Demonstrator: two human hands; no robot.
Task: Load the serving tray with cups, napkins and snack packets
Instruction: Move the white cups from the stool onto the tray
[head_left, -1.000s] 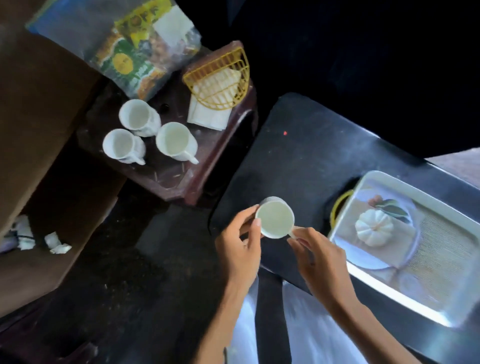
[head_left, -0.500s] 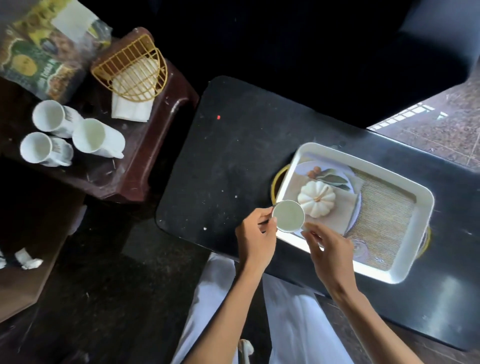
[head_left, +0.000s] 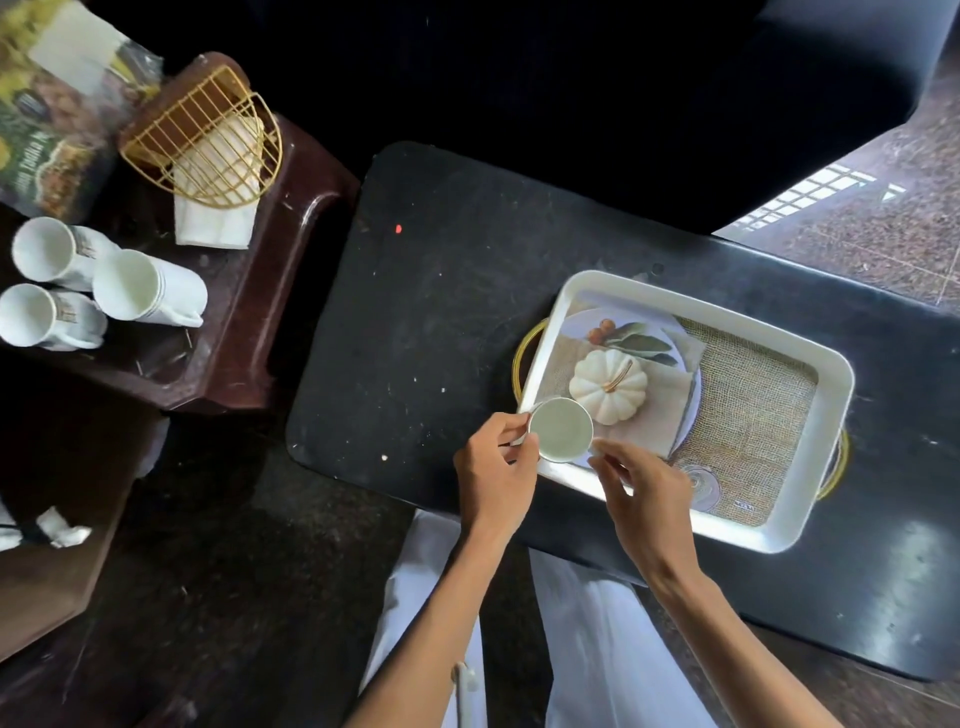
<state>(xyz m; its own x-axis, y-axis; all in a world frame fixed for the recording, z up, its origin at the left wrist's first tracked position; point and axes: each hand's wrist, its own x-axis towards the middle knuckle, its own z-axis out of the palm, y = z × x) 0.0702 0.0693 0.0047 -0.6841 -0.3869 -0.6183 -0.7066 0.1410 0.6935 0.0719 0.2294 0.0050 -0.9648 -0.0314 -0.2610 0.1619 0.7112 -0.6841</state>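
A white cup (head_left: 561, 429) stands upright in the near-left corner of the white serving tray (head_left: 828, 431), which has a pumpkin picture on its floor and gold handles. My left hand (head_left: 496, 460) pinches the cup at its handle side. My right hand (head_left: 647, 491) is just right of the cup, fingers apart, its thumb tip at the cup's wall. Three more white cups (head_left: 135, 286) sit on the brown stool at the left. White napkins (head_left: 215, 221) lie under a gold wire holder (head_left: 205, 140) there. A snack packet (head_left: 47, 124) lies at the top left.
The tray rests on a black table (head_left: 441, 312) with rounded corners. The brown stool (head_left: 249, 338) stands to its left, with a dark gap between them. Crumpled paper (head_left: 62, 530) lies on a lower surface at the far left. My white-clothed legs (head_left: 597, 649) are below the table edge.
Both hands carried the cup rightward from over the table edge into the tray's near-left corner. The view swung right, so the stool now sits at the far left.
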